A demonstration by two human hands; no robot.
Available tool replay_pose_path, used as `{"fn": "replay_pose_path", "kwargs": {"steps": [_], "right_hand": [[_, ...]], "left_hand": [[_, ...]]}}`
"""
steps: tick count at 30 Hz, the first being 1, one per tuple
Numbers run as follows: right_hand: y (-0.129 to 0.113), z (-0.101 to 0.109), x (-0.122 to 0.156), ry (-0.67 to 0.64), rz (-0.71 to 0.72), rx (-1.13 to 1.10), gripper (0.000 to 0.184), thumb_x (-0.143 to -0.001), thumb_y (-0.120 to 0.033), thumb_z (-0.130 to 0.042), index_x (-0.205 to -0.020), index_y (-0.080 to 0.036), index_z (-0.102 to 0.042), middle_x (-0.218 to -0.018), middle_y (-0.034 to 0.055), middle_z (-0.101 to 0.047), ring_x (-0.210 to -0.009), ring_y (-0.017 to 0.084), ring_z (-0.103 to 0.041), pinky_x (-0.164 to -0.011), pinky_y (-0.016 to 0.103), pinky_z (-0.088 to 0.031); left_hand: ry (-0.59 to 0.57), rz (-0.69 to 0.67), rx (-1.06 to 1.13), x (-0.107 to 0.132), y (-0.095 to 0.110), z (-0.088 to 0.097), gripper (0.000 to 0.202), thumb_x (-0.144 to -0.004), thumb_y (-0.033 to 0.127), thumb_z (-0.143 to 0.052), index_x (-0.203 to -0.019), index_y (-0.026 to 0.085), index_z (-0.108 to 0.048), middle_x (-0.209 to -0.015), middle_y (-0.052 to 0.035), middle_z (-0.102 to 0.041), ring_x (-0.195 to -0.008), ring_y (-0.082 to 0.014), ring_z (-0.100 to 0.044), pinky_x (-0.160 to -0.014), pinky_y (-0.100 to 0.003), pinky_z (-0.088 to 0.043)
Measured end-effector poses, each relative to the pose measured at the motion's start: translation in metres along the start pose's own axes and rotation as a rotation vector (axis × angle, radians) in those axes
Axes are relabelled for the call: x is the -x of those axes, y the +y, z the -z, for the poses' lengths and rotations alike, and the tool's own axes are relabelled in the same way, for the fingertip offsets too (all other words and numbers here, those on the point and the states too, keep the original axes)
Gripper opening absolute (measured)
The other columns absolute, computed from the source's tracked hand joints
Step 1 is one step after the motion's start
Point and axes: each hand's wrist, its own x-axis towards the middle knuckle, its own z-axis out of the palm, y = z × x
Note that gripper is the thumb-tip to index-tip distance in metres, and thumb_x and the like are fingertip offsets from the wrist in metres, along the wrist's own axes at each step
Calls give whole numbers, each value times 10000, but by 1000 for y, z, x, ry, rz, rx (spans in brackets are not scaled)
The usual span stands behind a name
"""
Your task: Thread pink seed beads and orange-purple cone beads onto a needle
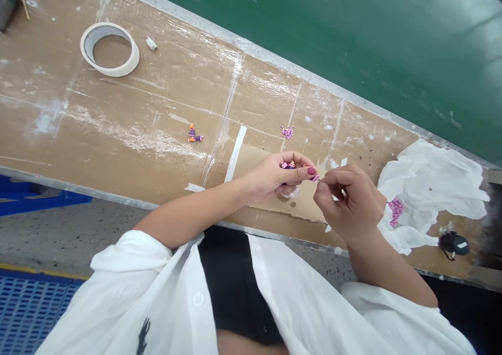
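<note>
My left hand [270, 178] is closed around small purple-and-orange figurines [290, 165], and one pink-purple end [315, 178] sticks out past its thumb. My right hand [349, 201] is pinched right beside that end; whatever is between its fingertips is too small to name. Both hands are above a brown cardboard sheet [257, 159] on the table. Under the left fingers a small clear round thing [292, 193] shows in part. Farther left on the table lie more purple-and-orange figurines [193, 134]. Beyond my hands is a little heap of pink-purple bits [287, 132].
A roll of white tape [135, 57] lies at the far left, with a crumpled white scrap [151, 43] beside it. On the right, crumpled white sheeting [435, 174] bears another pink-purple heap [396, 211]. A small black object [454, 244] stands near the table's front edge.
</note>
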Motion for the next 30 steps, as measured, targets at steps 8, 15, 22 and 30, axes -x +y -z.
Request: {"fn": "replay_pose_path", "kwargs": {"steps": [8,15,22,30], "right_hand": [[-3,5,-2,-53,11,-29,274,-864,-13,-595,-895,-277,-530,-682,-27,-536,-513,116,-470,-421,295,-318],[-9,3,-4,-30,14,-3,271,-861,-10,-603,-899,-270,-540,-667,-35,-546,-508,108,-480,-428,289,-318],[-3,3,-1,-9,-36,-93,250,-857,-46,-638,-909,-285,-581,-686,-28,-593,-538,132,-529,-488,307,-394],[34,-7,-20,113,-190,-427,72,-903,-251,-672,-853,-270,-624,-704,0,-640,-576,173,-592,-516,331,-461]], "left_hand": [[42,26,-74,-2,2,1,522,-574,417,-980,-788,154,-583,-527,97,-498,-410,-12,-348,-432,-188,-192],[89,55,-36,1,0,-5,509,-591,385,-977,-801,149,-578,-516,102,-507,-399,-11,-352,-440,-202,-222],[53,4,23,4,-2,-7,561,-563,464,-976,-801,162,-567,-543,93,-542,-411,-6,-346,-455,-200,-223],[-110,-198,34,8,7,-3,504,-633,477,-942,-879,162,-635,-690,37,-628,-435,-10,-365,-419,-203,-196]]}}
